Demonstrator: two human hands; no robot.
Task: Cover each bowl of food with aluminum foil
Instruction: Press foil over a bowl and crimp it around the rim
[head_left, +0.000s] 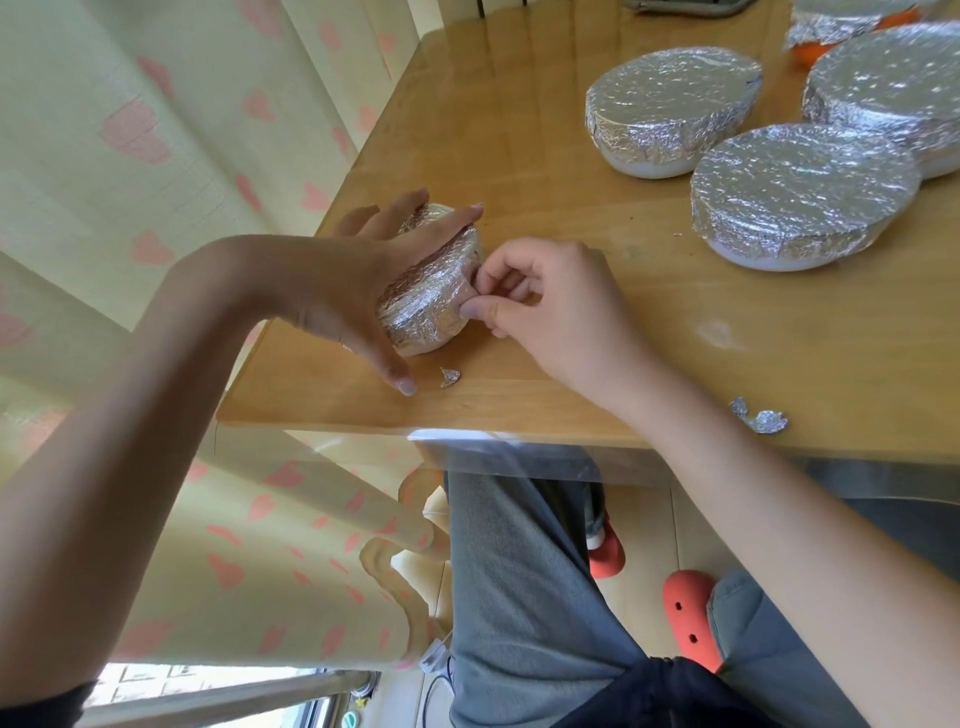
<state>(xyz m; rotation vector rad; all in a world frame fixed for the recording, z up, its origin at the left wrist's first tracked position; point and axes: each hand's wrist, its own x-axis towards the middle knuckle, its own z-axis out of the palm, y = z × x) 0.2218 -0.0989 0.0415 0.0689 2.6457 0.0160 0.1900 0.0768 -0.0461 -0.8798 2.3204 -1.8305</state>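
Our right hand (545, 296) has its grip narrow, thumb and curled fingers pinching the crinkled foil at the side of the small foil-wrapped bowl (426, 291), which sits near the desk's left corner, at about nine o'clock from the middle of the pale wooden desk (597, 332). Our left hand (363, 280) lies over the same bowl with a wide grip, straight fingers spread across its top and far side, thumb stretched down to the desk surface beside it. Just at six o'clock from the bowl, touching nothing, lies a tiny crumpled scrap of foil (450, 377); a larger torn scrap of foil (761, 417) rests near the front edge, at about four o'clock. Well apart, toward two o'clock, stand three white round bowls already covered in foil: a near one (802, 195), one behind it to the left (672, 106), and one at the right edge (888, 88). Beyond them a fourth foil-covered orange dish (826, 31) is partly cut off. A cream curtain with pink hearts (156, 130) hangs at nine o'clock, and below the desk we see grey trousers (519, 571) and red-orange slippers (691, 613).
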